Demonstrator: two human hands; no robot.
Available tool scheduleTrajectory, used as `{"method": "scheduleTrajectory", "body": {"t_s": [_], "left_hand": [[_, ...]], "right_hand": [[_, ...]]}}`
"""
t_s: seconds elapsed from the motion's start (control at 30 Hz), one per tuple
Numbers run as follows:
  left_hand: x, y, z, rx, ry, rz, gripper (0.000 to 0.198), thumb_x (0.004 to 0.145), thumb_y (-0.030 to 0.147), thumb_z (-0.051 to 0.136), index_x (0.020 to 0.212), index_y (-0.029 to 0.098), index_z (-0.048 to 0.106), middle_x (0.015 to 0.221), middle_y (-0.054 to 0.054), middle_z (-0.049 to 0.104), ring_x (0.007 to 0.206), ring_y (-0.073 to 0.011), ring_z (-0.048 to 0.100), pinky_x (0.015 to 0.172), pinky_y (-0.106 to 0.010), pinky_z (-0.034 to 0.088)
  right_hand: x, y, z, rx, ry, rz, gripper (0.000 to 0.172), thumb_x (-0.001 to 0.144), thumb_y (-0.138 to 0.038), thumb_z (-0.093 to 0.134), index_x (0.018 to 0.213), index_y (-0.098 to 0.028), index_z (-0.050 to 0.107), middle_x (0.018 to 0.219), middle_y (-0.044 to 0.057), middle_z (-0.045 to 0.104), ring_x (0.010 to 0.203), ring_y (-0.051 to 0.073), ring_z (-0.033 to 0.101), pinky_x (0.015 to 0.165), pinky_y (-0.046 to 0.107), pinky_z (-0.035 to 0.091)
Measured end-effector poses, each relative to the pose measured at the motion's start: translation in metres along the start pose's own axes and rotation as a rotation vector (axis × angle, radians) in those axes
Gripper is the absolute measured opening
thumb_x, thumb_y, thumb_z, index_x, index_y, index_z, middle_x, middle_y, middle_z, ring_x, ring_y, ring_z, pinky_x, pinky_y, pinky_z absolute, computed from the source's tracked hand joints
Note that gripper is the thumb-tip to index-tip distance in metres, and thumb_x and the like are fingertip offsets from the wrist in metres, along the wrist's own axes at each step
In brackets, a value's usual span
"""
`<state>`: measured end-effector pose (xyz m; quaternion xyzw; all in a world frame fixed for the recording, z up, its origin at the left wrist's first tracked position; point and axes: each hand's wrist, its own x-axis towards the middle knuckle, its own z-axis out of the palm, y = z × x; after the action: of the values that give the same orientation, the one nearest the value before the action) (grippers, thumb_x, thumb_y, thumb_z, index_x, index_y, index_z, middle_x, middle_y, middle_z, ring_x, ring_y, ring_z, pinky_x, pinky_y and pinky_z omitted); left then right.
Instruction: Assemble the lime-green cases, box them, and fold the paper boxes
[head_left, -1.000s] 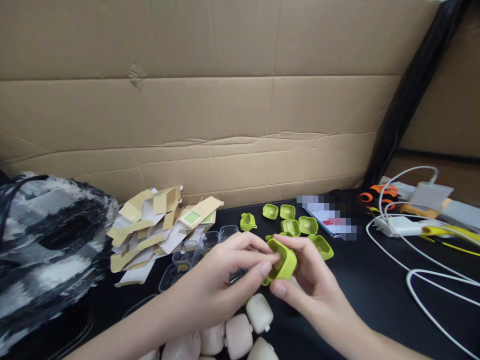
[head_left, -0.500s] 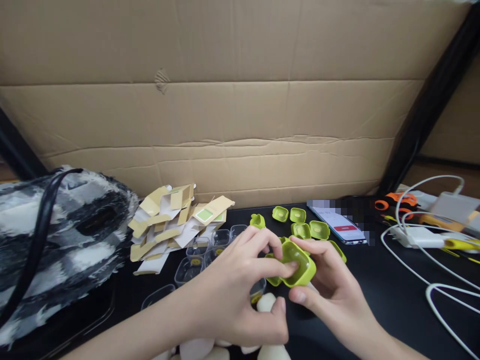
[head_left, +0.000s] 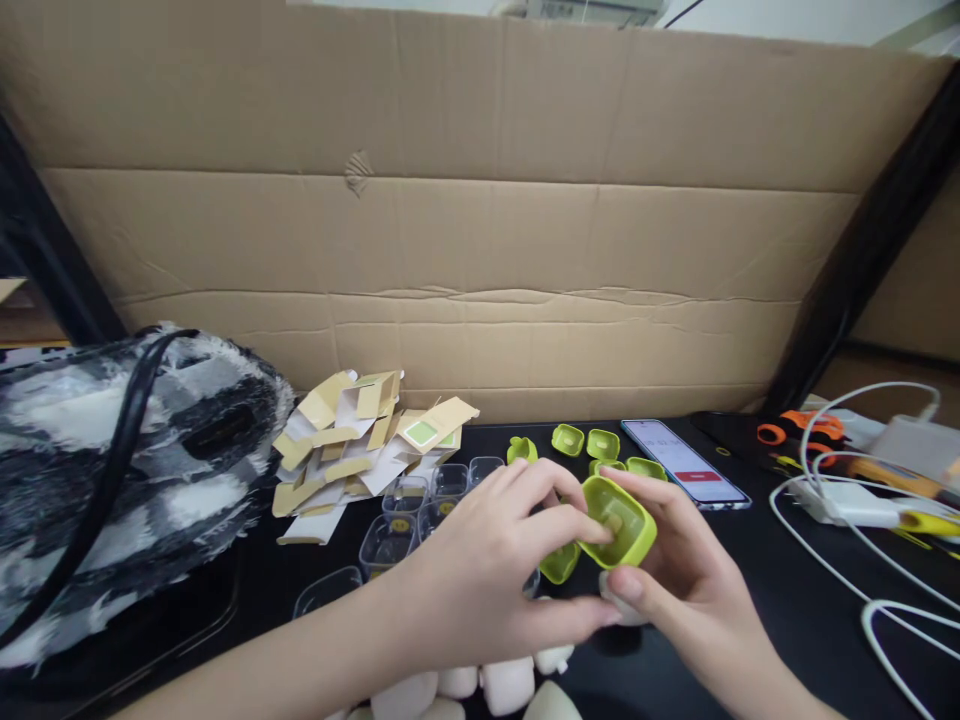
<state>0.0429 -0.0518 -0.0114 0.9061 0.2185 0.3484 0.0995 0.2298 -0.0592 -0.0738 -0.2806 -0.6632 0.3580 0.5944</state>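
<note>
1. The left hand (head_left: 487,575) and the right hand (head_left: 694,590) meet low in the middle of the view; both are closed on one green shell (head_left: 621,522), so the hands are together, not apart.
2. The green shell is held above the black table (head_left: 787,610), tilted, its open hollow facing up and toward the left hand; a left fingertip presses into that hollow, while the right fingers cup the shell's far side and the right thumb lies under it.
3. A second green piece (head_left: 559,563) shows just under the shell at seven o'clock from it, partly hidden by the left fingers; whether it is joined to the shell cannot be told.
4. From the hands at twelve o'clock, loose green shells (head_left: 568,438) lie in a small group on the table; at one o'clock lies a phone (head_left: 686,462), screen up.
5. At ten o'clock stand clear plastic boxes (head_left: 405,497); beyond them sits a heap of flat card cartons (head_left: 360,435).
6. At nine o'clock rests a fuzzy black-and-white bag (head_left: 82,480).
7. At six o'clock, by the wrists, lie pale rounded pieces (head_left: 499,688).
8. At three o'clock run white cables (head_left: 889,505), with an orange-handled tool (head_left: 795,432) near them.
9. A cardboard wall (head_left: 480,250) closes the back of the table.
</note>
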Motion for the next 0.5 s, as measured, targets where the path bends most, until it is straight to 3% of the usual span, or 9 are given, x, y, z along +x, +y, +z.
{"method": "scheduleTrajectory", "body": {"t_s": [0.13, 0.23, 0.33, 0.43, 0.5], "left_hand": [[-0.004, -0.005, 0.009, 0.077, 0.031, 0.025, 0.003, 0.081, 0.013, 0.067, 0.081, 0.014, 0.064, 0.089, -0.006, 0.061, 0.079, -0.0169, 0.056, 0.071, -0.030, 0.046], [-0.003, -0.007, 0.010, -0.048, 0.019, 0.008, 0.008, 0.081, 0.008, 0.063, 0.076, 0.014, 0.061, 0.091, -0.006, 0.064, 0.082, -0.0171, 0.058, 0.074, -0.029, 0.047], [0.002, -0.009, 0.002, -0.203, 0.042, -0.096, 0.005, 0.082, 0.013, 0.064, 0.077, 0.015, 0.063, 0.089, -0.006, 0.067, 0.085, -0.0171, 0.062, 0.078, -0.028, 0.049], [0.006, -0.016, -0.014, -0.191, 0.137, -0.273, 0.008, 0.084, 0.026, 0.064, 0.085, 0.018, 0.063, 0.089, -0.004, 0.068, 0.085, -0.0177, 0.064, 0.078, -0.029, 0.050], [0.009, -0.023, -0.025, -0.075, 0.157, -0.342, 0.013, 0.087, 0.030, 0.058, 0.094, 0.019, 0.058, 0.092, -0.004, 0.068, 0.086, -0.0178, 0.065, 0.077, -0.030, 0.051]], "right_hand": [[-0.006, -0.002, 0.005, 0.116, -0.090, 0.120, 0.043, 0.084, -0.031, 0.069, 0.122, -0.044, 0.052, 0.112, -0.002, 0.065, 0.099, 0.015, 0.066, 0.084, 0.023, 0.053], [-0.005, -0.001, 0.006, 0.174, -0.107, 0.211, 0.042, 0.083, -0.034, 0.071, 0.120, -0.038, 0.052, 0.110, 0.000, 0.065, 0.099, 0.017, 0.066, 0.087, 0.028, 0.053], [0.003, -0.004, 0.002, 0.171, -0.197, 0.286, 0.058, 0.087, -0.049, 0.061, 0.136, -0.035, 0.033, 0.122, 0.006, 0.058, 0.107, 0.021, 0.064, 0.093, 0.037, 0.051], [0.009, -0.020, -0.008, -0.069, -0.192, 0.315, 0.065, 0.093, -0.053, 0.047, 0.144, -0.035, 0.011, 0.143, 0.012, 0.041, 0.117, 0.023, 0.059, 0.097, 0.043, 0.049], [0.005, -0.036, -0.019, -0.339, -0.150, 0.225, 0.059, 0.093, -0.045, 0.050, 0.142, -0.037, 0.019, 0.143, 0.009, 0.044, 0.117, 0.023, 0.059, 0.093, 0.040, 0.053]]}}
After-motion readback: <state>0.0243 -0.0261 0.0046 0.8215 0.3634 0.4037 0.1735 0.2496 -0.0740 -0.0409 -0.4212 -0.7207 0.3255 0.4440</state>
